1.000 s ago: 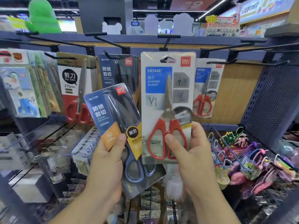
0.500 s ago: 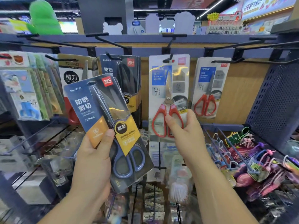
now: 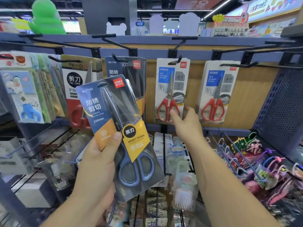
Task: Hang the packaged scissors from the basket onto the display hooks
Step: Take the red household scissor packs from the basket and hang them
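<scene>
Up front, deli, No.77757, 防锈剪切, 220mm and 黑刃 on dark-blue pack (image 3: 105, 112), HOME and deli on centre white pack (image 3: 171, 89), 剪刀 No. 2304 on red-and-white card (image 3: 74, 82).

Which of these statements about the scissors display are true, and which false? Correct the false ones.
1. The left hand holds a dark blue scissors pack. True.
2. That pack hangs from a peg. False: it is held in front of the display, off the pegs.
3. The right hand pinches a red-handled scissors pack that hangs on a hook. True.
4. The right hand holds two packs. False: only one.
5. The scissors furthest right have blue handles. False: the pack furthest right shows red handles.
</scene>
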Motion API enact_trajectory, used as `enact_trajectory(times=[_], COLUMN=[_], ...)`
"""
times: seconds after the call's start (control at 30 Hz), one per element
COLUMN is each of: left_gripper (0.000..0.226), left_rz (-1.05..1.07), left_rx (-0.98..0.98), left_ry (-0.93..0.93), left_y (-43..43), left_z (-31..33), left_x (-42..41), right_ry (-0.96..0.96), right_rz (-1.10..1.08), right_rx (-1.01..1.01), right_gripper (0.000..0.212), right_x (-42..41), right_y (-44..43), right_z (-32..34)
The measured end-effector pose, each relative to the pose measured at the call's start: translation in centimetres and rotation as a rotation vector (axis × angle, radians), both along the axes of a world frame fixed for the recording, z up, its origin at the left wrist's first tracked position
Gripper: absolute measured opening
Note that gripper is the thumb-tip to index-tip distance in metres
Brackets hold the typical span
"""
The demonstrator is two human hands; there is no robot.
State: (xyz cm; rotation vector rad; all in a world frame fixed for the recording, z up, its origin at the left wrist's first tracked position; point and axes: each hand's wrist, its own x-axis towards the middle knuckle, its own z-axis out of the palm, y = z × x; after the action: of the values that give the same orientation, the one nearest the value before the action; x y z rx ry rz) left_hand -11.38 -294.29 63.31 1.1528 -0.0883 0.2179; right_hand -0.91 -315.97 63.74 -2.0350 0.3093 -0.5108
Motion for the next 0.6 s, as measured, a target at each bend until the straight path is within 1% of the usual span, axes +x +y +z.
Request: enact_trajectory(times=[0.03, 0.07, 0.13, 0.17, 0.23, 0.27, 0.33, 0.43, 0.5, 0.53, 0.6], left_gripper=[0.031, 0.033, 0.036, 0.037, 0.036, 0.035, 0.032, 0.032, 0.032, 0.028, 0.03], left_rz=[-0.005, -0.011, -0.028, -0.04, -0.059, -0.063, -0.082, -0.122, -0.143, -0.148, -0.184], left_rx=[-0.006, -0.015, -0.039, -0.045, -0.055, -0.059, -0.058, -0.07, -0.12, -0.17, -0.28], left_ry=[-0.002, -0.006, 0.0, 0.005, 0.014, 0.015, 0.016, 0.045, 0.117, 0.169, 0.286], left_y=[-0.1, -0.1, -0.3, -0.5, -1.1, -1.4, -2.1, -2.7, -2.7, -2.5, -2.3], left_z=[0.1, 0.1, 0.1, 0.1, 0.0, 0.0, -0.1, -0.4, -0.7, -0.8, -1.2], left_x=[0.0, 0.1, 0.1, 0.1, 0.1, 0.1, -0.1, -0.5, -0.1, 0.3, 0.3], right_ry=[-0.056, -0.114, -0.189, -0.181, -0.133, -0.124, -0.136, -0.182, -0.195, -0.202, -0.233], right_rz=[-0.02, -0.006, 0.149, 0.262, 0.445, 0.489, 0.498, 0.457, 0.431, 0.407, 0.342], right_rx=[-0.001, 0.033, 0.161, 0.212, 0.199, 0.169, 0.149, 0.211, 0.266, 0.295, 0.351], right_gripper=[0.066, 0.063, 0.052, 0.051, 0.063, 0.069, 0.066, 0.059, 0.054, 0.051, 0.045], right_x=[-1.2, -2.7, -6.1, -7.8, -10.7, -11.6, -12.4, -13.0, -13.3, -13.5, -13.6], right_y=[0.3, 0.7, 1.9, 2.7, 4.2, 4.7, 5.4, 5.5, 5.4, 5.3, 5.3], right_z=[0.1, 0.3, 0.4, 0.4, -0.1, -0.7, -1.9, -3.0, -3.3, -3.4, -3.6])
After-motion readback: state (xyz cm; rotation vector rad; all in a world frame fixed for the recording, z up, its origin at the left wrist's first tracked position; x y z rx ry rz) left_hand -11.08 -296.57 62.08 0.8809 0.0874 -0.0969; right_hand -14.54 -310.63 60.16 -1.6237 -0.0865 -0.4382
